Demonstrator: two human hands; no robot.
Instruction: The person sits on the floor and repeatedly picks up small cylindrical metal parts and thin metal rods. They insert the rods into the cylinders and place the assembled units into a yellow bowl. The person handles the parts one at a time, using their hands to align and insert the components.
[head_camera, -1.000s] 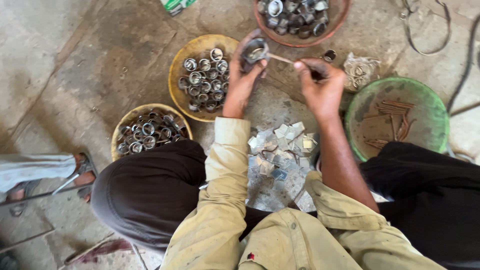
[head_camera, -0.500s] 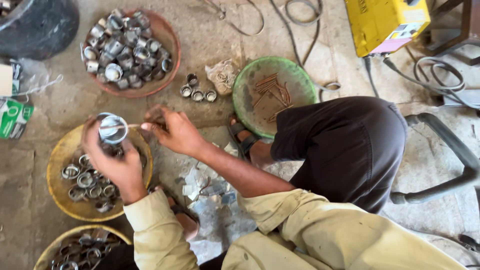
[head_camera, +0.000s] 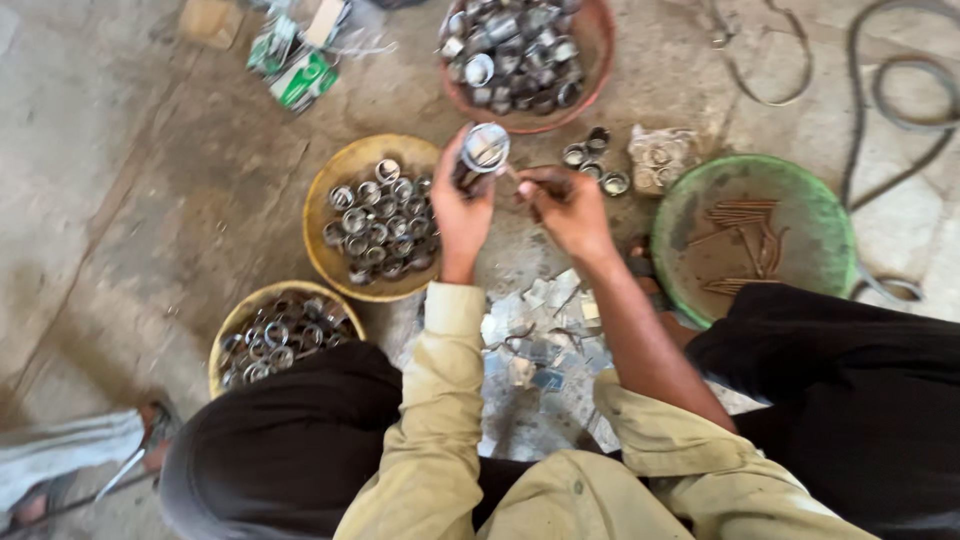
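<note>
Concrete floor (head_camera: 150, 250), left hand (head_camera: 462, 215) still pinching metal ring (head_camera: 485, 148), right hand (head_camera: 568, 205) fingers seemingly pinched together

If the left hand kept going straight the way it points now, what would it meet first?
Probably the reddish bowl of metal rings at the top. The left hand, holding a metal ring, points up-frame toward it; bare floor lies between, though height is hard to judge.

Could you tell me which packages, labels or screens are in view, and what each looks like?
Green and white packet: flat and crumpled, on the floor at the top left.
Pale card box: small and rectangular, just above that packet.
Clear plastic bag: crumpled, holding small metal parts, beside the green bowl.
</note>
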